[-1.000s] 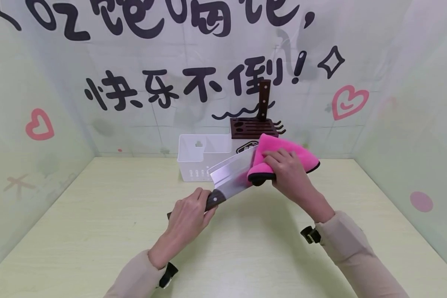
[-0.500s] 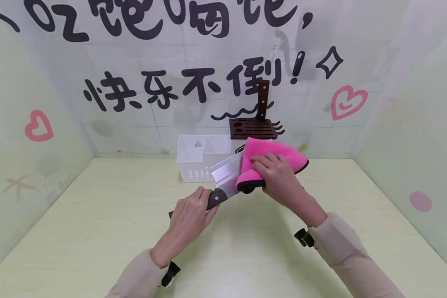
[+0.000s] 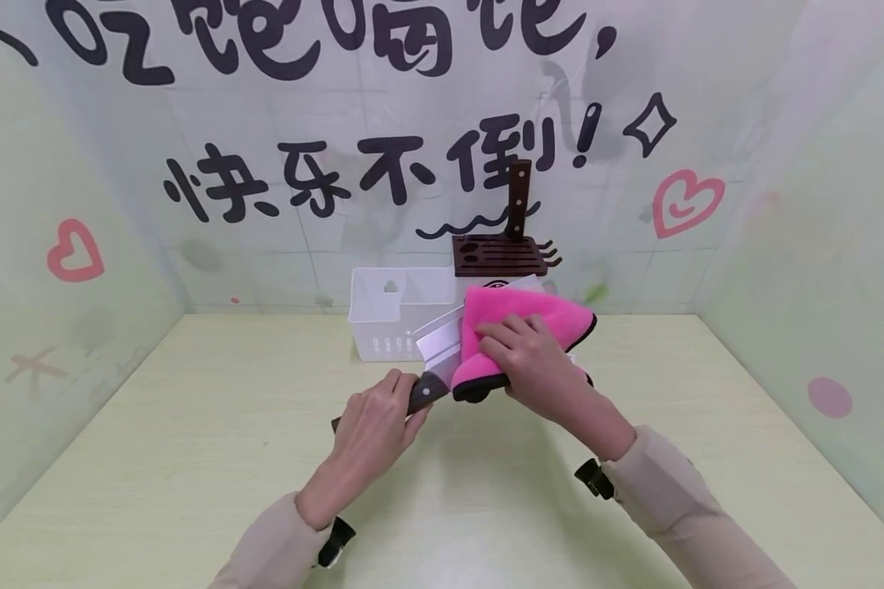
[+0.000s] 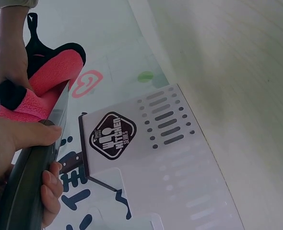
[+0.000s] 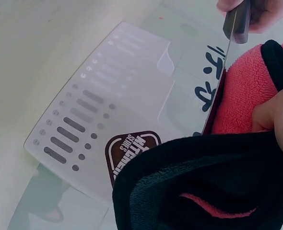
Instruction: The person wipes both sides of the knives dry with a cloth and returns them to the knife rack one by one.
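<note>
In the head view my left hand grips the dark handle of a cleaver, held above the table with its broad blade pointing up and right. My right hand holds a pink cloth with black edging against the blade. Most of the blade is hidden under the cloth; a strip near the handle and a bit of the far end show. The left wrist view shows the fingers wrapped round the handle. Up close in the right wrist view, the cloth lies folded along the blade.
Behind the hands a white plastic knife and utensil rack stands by the back wall. Its slotted brown top has hooks at the right side, and a brown-handled knife stands in it. Walls bound the pale table on three sides.
My right hand and the pink cloth have slid left and down along the blade towards the handle. The blade's far end shows again. My left hand has stayed nearly still.
</note>
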`<control>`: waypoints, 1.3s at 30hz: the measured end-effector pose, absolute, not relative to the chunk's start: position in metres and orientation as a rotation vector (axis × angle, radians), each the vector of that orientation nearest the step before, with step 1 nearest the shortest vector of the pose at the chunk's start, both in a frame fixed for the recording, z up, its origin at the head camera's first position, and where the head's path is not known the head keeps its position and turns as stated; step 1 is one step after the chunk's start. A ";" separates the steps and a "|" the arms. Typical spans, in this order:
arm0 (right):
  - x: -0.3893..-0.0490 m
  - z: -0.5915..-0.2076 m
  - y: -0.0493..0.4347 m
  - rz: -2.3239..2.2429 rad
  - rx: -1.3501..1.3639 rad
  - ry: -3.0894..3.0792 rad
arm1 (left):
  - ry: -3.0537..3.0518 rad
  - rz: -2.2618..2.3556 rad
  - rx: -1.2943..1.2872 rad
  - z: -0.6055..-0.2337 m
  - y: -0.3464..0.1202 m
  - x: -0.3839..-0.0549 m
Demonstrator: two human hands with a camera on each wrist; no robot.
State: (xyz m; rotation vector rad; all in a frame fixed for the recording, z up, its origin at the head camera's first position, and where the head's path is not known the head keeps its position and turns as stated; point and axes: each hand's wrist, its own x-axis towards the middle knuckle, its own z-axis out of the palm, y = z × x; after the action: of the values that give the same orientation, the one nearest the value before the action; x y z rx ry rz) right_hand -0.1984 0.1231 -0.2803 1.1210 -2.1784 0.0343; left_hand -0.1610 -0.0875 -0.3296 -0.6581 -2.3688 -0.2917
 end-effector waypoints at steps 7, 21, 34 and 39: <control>-0.194 -0.283 0.119 -0.028 1.154 -2.168 | -2.375 -0.291 -0.661 -0.332 -0.089 -0.161; -0.183 -0.283 0.107 -0.125 1.268 -2.132 | -2.373 -0.288 -0.676 -0.332 -0.086 -0.162; -0.186 -0.281 0.106 -0.129 1.305 -2.099 | -2.358 -0.259 -0.701 -0.333 -0.086 -0.160; -0.188 -0.279 0.105 -0.135 1.304 -2.093 | -2.349 -0.258 -0.720 -0.334 -0.086 -0.161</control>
State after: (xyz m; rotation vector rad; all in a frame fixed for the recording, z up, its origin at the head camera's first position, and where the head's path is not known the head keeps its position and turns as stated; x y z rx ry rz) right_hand -0.1879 0.1055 -0.2788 1.3040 -2.0934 -0.1346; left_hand -0.1606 -0.0859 -0.3336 -0.7198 -2.3488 -0.2581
